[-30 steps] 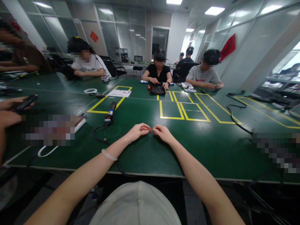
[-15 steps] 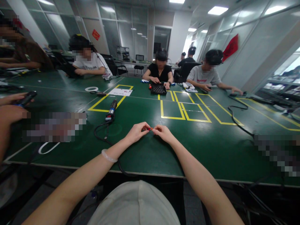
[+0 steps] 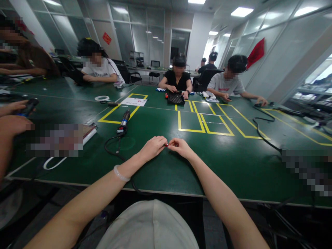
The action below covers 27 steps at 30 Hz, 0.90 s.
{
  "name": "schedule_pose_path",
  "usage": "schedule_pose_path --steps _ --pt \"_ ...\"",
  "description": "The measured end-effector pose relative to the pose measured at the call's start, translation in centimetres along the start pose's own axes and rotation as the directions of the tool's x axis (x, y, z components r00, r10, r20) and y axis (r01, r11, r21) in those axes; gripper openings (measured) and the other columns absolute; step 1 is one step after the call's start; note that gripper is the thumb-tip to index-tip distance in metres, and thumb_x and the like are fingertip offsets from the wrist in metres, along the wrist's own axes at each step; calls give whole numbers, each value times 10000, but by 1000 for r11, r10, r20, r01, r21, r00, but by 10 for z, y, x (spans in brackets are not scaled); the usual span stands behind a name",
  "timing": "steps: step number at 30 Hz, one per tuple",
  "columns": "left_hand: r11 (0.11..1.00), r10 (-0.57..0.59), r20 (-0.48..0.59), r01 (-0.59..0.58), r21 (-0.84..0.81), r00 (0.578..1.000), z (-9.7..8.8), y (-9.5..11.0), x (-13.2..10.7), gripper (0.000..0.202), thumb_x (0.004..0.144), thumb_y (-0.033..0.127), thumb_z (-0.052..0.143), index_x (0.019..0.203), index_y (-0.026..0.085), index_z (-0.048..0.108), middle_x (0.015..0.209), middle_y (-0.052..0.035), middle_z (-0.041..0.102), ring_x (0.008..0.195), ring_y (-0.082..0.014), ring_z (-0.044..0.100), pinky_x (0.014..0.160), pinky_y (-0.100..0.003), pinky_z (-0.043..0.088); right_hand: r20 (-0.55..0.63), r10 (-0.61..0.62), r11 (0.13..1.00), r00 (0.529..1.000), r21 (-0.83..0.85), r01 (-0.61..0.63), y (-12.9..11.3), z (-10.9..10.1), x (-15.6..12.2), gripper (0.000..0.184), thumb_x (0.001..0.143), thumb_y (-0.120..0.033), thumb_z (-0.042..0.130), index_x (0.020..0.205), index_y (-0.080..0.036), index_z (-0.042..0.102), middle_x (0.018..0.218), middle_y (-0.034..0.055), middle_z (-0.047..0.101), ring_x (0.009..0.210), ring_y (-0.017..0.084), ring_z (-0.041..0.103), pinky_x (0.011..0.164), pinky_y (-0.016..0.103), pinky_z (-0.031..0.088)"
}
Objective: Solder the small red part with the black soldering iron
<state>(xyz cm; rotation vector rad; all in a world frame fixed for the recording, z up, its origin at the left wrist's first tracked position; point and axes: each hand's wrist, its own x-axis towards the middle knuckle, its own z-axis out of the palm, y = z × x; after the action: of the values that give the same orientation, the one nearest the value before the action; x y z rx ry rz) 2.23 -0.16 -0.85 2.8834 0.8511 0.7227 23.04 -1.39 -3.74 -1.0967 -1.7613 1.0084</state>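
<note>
Just above the green table (image 3: pixel 155 176), my left hand (image 3: pixel 153 148) and my right hand (image 3: pixel 180 147) meet fingertip to fingertip. Pinched between them is a small red piece (image 3: pixel 166 145), with a hint of orange on the right hand's side. Its kind is too small to make out, and the fingers cover most of it. Both hands are closed, thumb against fingers. I cannot tell whether it is one piece or two joined parts.
Left of my hands lies a dark cylindrical tool (image 3: pixel 125 119) with a blue band and a black cable (image 3: pixel 105 145). Yellow tape outlines (image 3: pixel 192 130) mark the table ahead. A co-worker opposite handles a black tray (image 3: pixel 175 100). Another person's hand (image 3: pixel 15 126) is at far left.
The left fingers have curled further over the small red piece, and less of it shows. Both hands stay in nearly the same place.
</note>
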Motion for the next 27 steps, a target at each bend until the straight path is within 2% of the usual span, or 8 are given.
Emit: schedule_pose_path --steps 4,8,14,17,20,23,25,27 --pt "1000 -23 1 23 7 1000 -1 0 -1 89 934 228 488 1000 201 541 994 -50 631 922 -197 587 804 -326 435 -10 -32 997 999 -74 31 -4 -2 0 210 770 -338 705 856 -153 657 704 -2 648 640 124 555 631 246 420" --pt "993 -113 -14 114 11 993 -6 -7 0 162 932 280 492 1067 204 540 1030 -52 642 955 -205 599 828 -336 448 -35 -38 992 999 -123 33 -5 -4 -1 178 779 -299 690 877 -154 658 705 -5 649 637 121 552 634 245 411" --pt "919 -364 -61 369 141 929 -32 -55 -16 291 924 376 481 1142 207 572 1174 -86 602 1086 -247 570 931 -381 456 -54 -17 986 998 -166 8 -3 -6 0 162 784 -273 687 890 -156 648 718 -8 639 641 115 539 636 238 412" --pt "789 -553 -101 559 255 827 -56 -82 -39 329 903 429 506 1119 193 583 1191 -116 585 1095 -272 561 922 -396 473 -66 -7 985 998 -174 -4 -3 -7 -1 148 783 -257 689 885 -157 648 715 -10 637 643 114 543 638 234 416" --pt "561 -728 -228 754 343 646 -82 -100 -66 413 921 520 451 1051 154 592 1105 -143 614 1022 -287 572 837 -415 499 -68 -4 983 998 -185 -8 -5 -7 -1 142 780 -247 694 882 -158 654 712 -10 640 644 114 549 641 232 418" --pt "404 -858 -155 831 383 489 -95 -108 -84 628 939 646 280 1015 128 625 1003 -142 654 924 -296 611 779 -450 501 -64 -9 978 998 -207 -4 -5 -6 -2 143 782 -249 696 888 -158 663 720 -8 646 653 116 555 647 232 417" --pt "377 -899 -47 825 422 435 -94 -111 -87 711 932 677 202 1015 140 659 988 -151 676 901 -319 639 763 -460 498 -59 -10 974 998 -225 -3 -5 -6 -2 142 787 -246 693 896 -158 669 729 -5 651 662 118 558 652 233 415" --pt "423 -884 22 779 463 467 -87 -111 -85 691 932 659 201 1027 174 684 1024 -159 693 927 -343 655 762 -448 499 -55 -11 970 998 -243 -3 -5 -6 -2 137 794 -240 687 902 -157 673 745 0 658 675 121 564 662 235 415"
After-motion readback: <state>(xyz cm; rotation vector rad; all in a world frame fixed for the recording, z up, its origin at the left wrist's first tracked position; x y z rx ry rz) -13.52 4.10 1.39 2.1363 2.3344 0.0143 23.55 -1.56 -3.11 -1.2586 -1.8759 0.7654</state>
